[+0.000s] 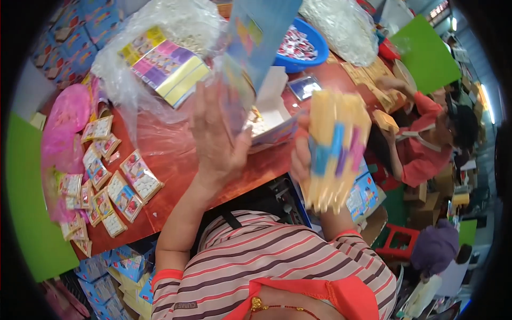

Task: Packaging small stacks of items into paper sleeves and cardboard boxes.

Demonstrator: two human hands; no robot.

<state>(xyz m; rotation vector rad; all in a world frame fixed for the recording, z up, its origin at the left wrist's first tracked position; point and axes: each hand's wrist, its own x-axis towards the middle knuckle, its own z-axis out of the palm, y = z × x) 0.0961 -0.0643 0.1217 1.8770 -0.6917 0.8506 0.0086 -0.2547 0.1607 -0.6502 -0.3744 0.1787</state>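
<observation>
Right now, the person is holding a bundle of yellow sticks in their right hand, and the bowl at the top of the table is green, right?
Not quite: the head view shows the bowl is blue. The right hand does hold the bundle of yellow sticks.

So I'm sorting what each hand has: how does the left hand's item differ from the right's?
The left hand holds a flat blue card raised upright; the right hand grips a thick yellow bundle with blue and pink patches. The card is a single thin sheet, the bundle many stacked pieces. Both are motion-blurred.

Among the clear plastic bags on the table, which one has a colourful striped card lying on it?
The big bag at the upper left, carrying the striped card; the bag beside the blue bowl has none.
</observation>
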